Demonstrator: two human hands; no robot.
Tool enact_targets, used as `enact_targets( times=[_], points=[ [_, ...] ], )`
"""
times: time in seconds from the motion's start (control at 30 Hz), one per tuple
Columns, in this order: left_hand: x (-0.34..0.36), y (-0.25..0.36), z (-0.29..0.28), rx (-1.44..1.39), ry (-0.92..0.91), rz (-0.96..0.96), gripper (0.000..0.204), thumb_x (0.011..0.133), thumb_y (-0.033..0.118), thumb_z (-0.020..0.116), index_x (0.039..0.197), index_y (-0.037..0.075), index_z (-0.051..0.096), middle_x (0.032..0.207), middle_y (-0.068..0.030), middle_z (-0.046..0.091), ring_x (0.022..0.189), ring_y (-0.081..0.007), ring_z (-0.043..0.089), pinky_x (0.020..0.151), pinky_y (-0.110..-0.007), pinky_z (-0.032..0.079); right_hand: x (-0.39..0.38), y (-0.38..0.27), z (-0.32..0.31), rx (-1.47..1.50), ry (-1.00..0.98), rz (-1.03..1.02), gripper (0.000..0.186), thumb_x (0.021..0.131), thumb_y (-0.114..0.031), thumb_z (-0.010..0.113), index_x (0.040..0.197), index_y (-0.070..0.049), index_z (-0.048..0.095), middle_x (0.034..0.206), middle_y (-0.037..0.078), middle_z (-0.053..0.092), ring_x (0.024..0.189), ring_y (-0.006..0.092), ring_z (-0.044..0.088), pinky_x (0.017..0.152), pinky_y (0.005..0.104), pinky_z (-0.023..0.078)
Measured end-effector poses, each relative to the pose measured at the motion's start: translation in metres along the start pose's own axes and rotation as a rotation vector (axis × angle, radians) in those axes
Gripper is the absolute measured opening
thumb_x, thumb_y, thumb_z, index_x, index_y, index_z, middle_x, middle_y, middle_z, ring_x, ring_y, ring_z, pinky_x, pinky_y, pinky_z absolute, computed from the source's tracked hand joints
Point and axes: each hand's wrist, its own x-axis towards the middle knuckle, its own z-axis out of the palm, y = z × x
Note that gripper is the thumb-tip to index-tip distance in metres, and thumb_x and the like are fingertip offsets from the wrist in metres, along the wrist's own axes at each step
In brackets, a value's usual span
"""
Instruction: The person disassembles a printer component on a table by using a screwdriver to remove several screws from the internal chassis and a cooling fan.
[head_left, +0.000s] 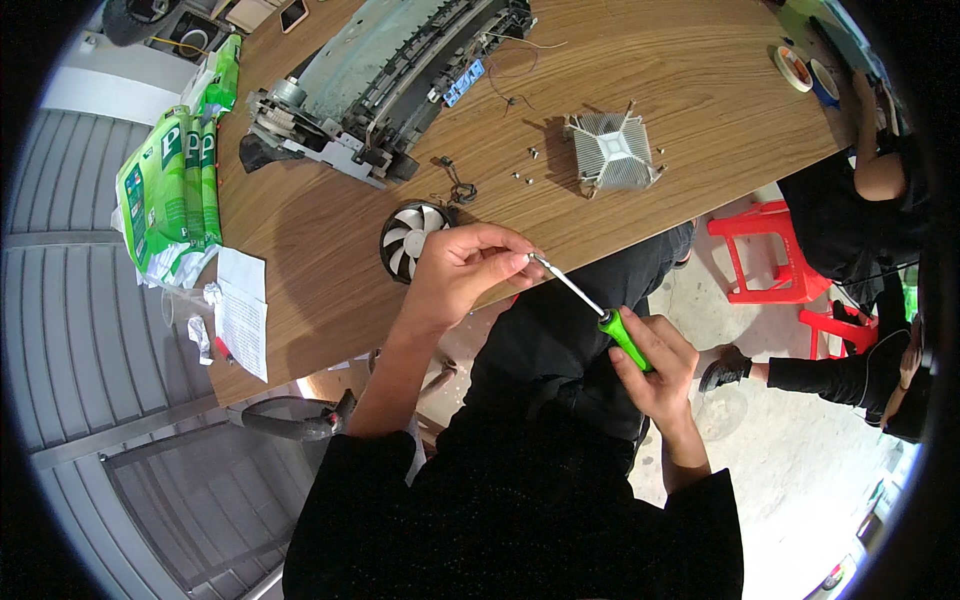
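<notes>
1. Both hands are closed on one tool: the right hand [655, 365] grips the handle of a green screwdriver [625, 338], while the left hand [460, 270] pinches thumb and fingers at its tip. Whether a small part is held there too is too small to tell.
2. The screwdriver slants over the person's dark-clothed lap, its tip toward the near edge of a wooden table [720, 90].
3. Just beyond the left hand, a round black fan [404, 238] with pale blades lies on the table, partly covered by that hand, with a dark cable [461, 190] near it.
4. Farther right sits a square metal heat sink [612, 150] with an X-shaped bracket; several small screws [533, 153] lie scattered beside it.
5. Across the upper part of the table stretches a long, opened machine [385, 85] with exposed workings.
6. At the left end are green packages [160, 200] and a sheet of paper [243, 325]; at the far right, two rolls of tape [793, 70].
7. Beyond the table at right, people in dark clothing appear near red stools [755, 235].
</notes>
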Motion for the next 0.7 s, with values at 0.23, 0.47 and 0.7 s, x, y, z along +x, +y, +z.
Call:
enact_targets(
  times=[0.23,0.47,0.7],
  points=[
    [0.0,-0.005,-0.006,-0.074,-0.036,-0.005,0.009,0.09,-0.005,0.066,0.099,-0.008,0.067,0.092,-0.018,0.071,0.08,-0.0217,0.072,0.066,-0.03,0.063,0.001,0.002,0.003,-0.042,-0.006,-0.05,0.045,0.076,-0.002,0.079,0.12,0.0,0.071,0.085,0.015,0.066,0.071,0.0231,0.068,0.062,0.0305,0.054],
    [-0.008,-0.009,-0.018,-0.38,-0.065,-0.02,0.013,0.096,0.007,0.064,0.105,-0.001,0.063,0.097,-0.0127,0.068,0.082,-0.0202,0.07,0.066,-0.032,0.06,0.018,-0.014,0.009,-0.035,-0.048,-0.07,0.046,0.077,-0.003,0.079,0.123,-0.001,0.069,0.084,0.013,0.065,0.071,0.0232,0.067,0.062,0.0306,0.054],
    [0.0,0.01,-0.026,-0.511,0.319,0.13,0.021,0.104,0.02,0.055,0.114,0.003,0.062,0.104,-0.0077,0.067,0.091,-0.0141,0.066,0.076,-0.029,0.058,0.078,-0.043,0.047,0.135,-0.111,0.007,0.047,0.086,-0.007,0.072,0.13,0.003,0.061,0.078,0.015,0.057,0.06,0.0229,0.055,0.057,0.0328,0.046]
  ],
)
